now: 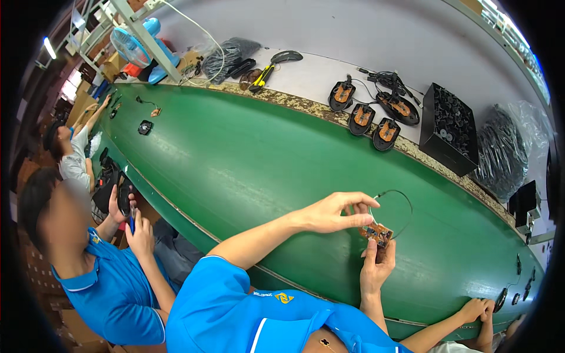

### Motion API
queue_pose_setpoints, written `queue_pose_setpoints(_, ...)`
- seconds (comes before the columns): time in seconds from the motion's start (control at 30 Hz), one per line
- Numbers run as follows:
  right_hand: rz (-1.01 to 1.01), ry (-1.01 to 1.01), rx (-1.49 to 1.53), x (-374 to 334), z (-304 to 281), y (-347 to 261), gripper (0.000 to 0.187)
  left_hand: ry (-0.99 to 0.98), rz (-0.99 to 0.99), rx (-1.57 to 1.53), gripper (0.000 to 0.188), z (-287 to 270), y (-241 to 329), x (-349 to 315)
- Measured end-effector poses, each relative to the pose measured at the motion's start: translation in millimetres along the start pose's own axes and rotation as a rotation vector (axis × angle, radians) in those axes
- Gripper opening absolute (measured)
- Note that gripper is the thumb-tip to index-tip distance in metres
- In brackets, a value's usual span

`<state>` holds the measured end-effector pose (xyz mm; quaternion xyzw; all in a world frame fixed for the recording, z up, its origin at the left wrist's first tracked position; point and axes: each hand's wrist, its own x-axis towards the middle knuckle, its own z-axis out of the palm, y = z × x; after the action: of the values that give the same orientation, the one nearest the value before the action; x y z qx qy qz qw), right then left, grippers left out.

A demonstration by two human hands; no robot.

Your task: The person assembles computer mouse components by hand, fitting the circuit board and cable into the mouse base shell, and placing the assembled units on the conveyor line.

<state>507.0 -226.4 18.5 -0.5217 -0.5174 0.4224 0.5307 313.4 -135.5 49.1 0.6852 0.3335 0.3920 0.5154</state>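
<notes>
A small brown circuit board [381,234] with dark components is held up over the green work surface [235,159]. My right hand [376,270] grips its lower edge between thumb and fingers. From the left, my left hand [341,213] reaches the board's upper left edge, its thumb and fingers pinched at the white end of a thin dark cable [411,206]. The cable loops up and round to the right of the board. My fingers partly hide the place where cable and board meet.
On the back ledge sit opened mouse shells with boards [386,134], a black bin of small parts [450,129], wrapped bundles [503,153] and yellow-handled pliers [263,77]. A co-worker [112,282] works at left; another person's hands [478,310] are at lower right.
</notes>
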Motion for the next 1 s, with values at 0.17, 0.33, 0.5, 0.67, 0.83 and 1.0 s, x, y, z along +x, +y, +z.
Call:
queue_pose_setpoints(0.17,-0.061,-0.02,-0.017,-15.0,3.9,-2.8,0.029,0.016,-0.156,-0.321,0.029,29.9,6.8,-41.6)
queue_pose_setpoints(0.33,-0.092,0.042,-0.013,-31.4,8.6,-8.4,0.031,0.036,-0.09,-0.521,0.021,50.6,-14.5,-61.5)
queue_pose_setpoints(0.5,-0.088,0.094,0.028,-29.8,6.4,-6.2,0.03,0.064,-0.051,-0.695,0.018,55.4,-24.7,-61.0)
queue_pose_setpoints(0.67,-0.067,0.08,0.0,-31.4,0.5,-4.1,0.03,0.028,-0.051,-0.767,0.018,55.0,-27.6,-61.1)
queue_pose_setpoints(0.83,-0.056,0.043,-0.045,-31.5,-4.2,1.0,0.037,-0.057,-0.061,-0.765,0.017,57.9,-30.0,-62.6)
queue_pose_setpoints(1.0,-0.163,0.019,-0.048,-27.7,-5.7,11.6,0.048,-0.09,-0.071,-0.774,0.016,65.5,-30.0,-62.4)
